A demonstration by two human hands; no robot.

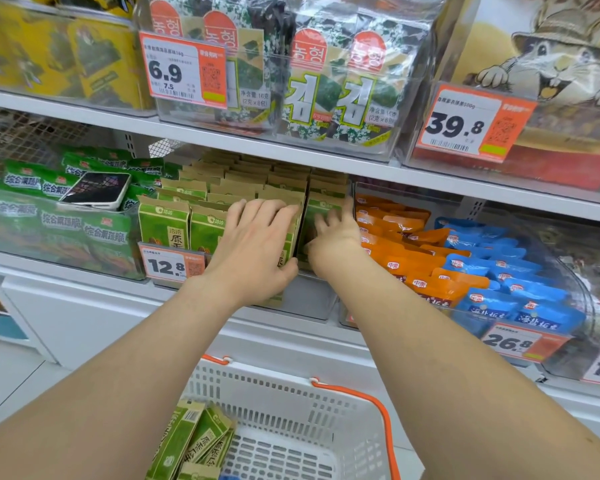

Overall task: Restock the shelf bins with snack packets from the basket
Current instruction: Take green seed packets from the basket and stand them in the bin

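Green-and-kraft snack packets [174, 223] stand in rows in the clear middle shelf bin [309, 299]. My left hand [257, 244] lies over the front of a green packet [280, 289], fingers spread on its face and thumb hooked round its right edge. The packet's lower end hangs below the bin's front. My right hand [333, 237] reaches into the gap beside it, and its fingers press against the right-hand row of packets [323, 202]. Below, the white basket [326, 403] with orange handles holds several more green packets [191, 441] in its left corner.
A phone [97, 190] lies on green bags in the left bin. Orange packets [406, 251] and blue packets [499, 275] fill the bin to the right. The shelf board above [257, 143] carries seaweed packs and sits close over the bins. Price tags hang on the bin fronts.
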